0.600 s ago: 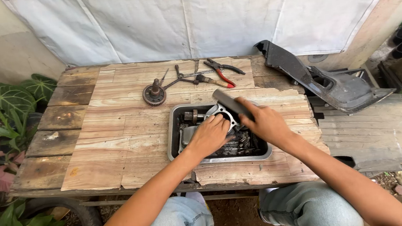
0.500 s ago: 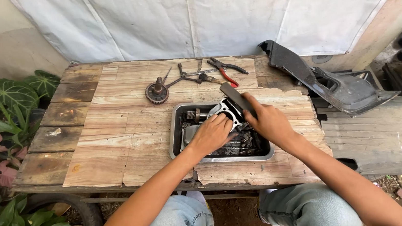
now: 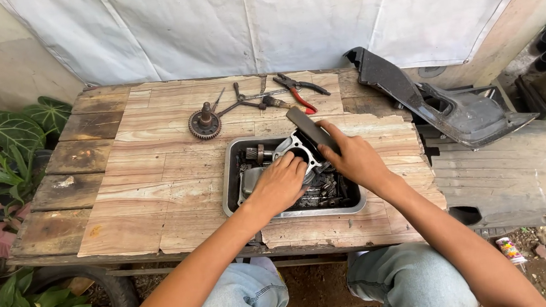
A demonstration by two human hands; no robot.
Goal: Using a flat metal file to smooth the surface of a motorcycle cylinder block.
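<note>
here, left to right: gear (image 3: 204,123) on the wooden table (image 3: 149,179); metal tray (image 3: 231,177) of oily parts; left hand (image 3: 281,185) curled on a round metal part (image 3: 294,150) over the tray; right hand (image 3: 352,159) gripping a dark flat tool (image 3: 311,130) against it. best done braced firmly. no labels visible.

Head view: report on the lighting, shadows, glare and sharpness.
Head view: soft, even daylight with no hard shadows; the white sheet is bright but not blown out; the metal tray rim shows only mild sheen; the left hand, right hand and pliers are sharp; straight edges bow slightly toward the frame borders.
</note>
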